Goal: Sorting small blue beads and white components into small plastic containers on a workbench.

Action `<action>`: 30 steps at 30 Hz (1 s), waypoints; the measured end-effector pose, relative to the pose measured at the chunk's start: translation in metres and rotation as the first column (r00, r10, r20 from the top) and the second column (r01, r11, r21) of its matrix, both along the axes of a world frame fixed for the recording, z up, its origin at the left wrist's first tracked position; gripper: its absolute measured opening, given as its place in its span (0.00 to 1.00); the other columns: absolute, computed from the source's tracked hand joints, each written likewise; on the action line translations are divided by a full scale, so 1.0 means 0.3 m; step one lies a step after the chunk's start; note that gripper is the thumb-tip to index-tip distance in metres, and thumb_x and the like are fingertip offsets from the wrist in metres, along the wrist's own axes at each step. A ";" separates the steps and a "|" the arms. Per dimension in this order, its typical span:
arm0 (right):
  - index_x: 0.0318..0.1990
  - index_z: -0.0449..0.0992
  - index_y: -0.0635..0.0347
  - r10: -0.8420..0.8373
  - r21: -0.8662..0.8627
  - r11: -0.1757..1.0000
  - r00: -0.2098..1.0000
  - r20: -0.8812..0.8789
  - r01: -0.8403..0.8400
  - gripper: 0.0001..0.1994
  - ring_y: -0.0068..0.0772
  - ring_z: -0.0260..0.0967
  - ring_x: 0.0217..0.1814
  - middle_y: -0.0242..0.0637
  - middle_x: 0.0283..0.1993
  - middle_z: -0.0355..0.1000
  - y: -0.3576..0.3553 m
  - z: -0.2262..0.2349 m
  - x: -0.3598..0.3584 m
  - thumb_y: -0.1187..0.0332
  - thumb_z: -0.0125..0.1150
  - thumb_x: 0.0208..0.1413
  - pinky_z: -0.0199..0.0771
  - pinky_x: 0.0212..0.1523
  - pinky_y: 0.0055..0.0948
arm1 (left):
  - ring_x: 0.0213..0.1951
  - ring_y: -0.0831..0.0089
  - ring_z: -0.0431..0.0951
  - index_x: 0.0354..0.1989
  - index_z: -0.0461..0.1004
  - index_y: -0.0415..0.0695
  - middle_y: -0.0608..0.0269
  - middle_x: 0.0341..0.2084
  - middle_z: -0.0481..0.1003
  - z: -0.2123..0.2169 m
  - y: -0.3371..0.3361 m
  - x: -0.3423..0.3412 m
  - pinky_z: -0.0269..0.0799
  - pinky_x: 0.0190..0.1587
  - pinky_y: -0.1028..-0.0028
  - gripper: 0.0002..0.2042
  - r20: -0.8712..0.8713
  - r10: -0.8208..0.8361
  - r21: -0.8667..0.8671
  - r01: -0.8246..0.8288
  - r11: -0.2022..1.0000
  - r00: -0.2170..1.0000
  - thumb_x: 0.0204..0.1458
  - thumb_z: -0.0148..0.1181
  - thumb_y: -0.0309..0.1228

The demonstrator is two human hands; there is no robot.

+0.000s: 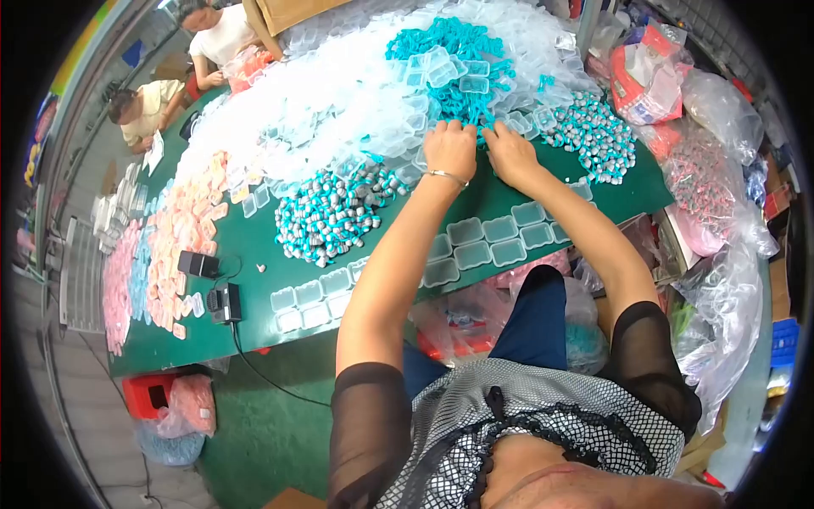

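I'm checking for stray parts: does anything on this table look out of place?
Yes: a few teal pieces lie on the clear-case heap, apart from the main teal pile, and a small whitish bit sits alone on the green table.

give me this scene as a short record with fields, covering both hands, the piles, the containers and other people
left hand: at the near edge of a heap of bright teal plastic pieces; grip hidden
right hand: beside it, same heap; grip unclear
surface: green table
small grey-white and teal pieces: left pile, right pile
containers: clear plastic trays in rows along the near edge
others: two people, upper left
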State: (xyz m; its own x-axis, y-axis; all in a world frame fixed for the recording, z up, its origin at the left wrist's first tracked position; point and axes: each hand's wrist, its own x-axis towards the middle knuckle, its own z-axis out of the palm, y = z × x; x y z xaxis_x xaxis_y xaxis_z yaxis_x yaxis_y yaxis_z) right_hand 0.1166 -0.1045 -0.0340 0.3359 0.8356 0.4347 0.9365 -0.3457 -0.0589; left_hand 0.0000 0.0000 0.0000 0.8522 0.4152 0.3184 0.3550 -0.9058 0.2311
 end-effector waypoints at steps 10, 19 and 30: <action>0.40 0.71 0.63 0.036 0.048 0.998 0.997 -0.067 -0.033 0.12 0.54 0.70 0.40 0.47 0.41 0.68 -0.030 -0.008 0.007 0.76 0.57 0.46 0.74 0.38 0.46 | 0.42 0.62 0.76 0.36 0.79 0.51 0.61 0.36 0.75 -0.066 0.044 0.205 0.71 0.41 0.62 0.08 -0.171 0.102 0.421 -0.021 0.907 0.980 0.47 0.58 0.33; 0.37 0.73 0.61 0.159 0.213 0.971 0.963 -0.217 -0.112 0.13 0.52 0.70 0.40 0.47 0.38 0.69 -0.018 -0.045 0.076 0.80 0.57 0.40 0.72 0.40 0.46 | 0.36 0.55 0.79 0.31 0.80 0.47 0.51 0.34 0.75 -0.074 0.131 0.221 0.77 0.37 0.62 0.06 -0.172 -0.033 0.335 0.090 0.938 0.984 0.46 0.58 0.28; 0.46 0.76 0.61 0.435 0.533 0.830 0.405 -0.804 0.166 0.17 0.17 0.70 0.33 0.31 0.36 0.74 -0.080 0.048 0.105 0.79 0.60 0.45 0.71 0.33 0.21 | 0.25 0.77 0.74 0.36 0.76 0.36 0.66 0.24 0.76 0.039 0.073 0.075 0.70 0.26 0.75 0.09 0.471 0.157 -0.825 0.371 0.427 0.868 0.46 0.64 0.23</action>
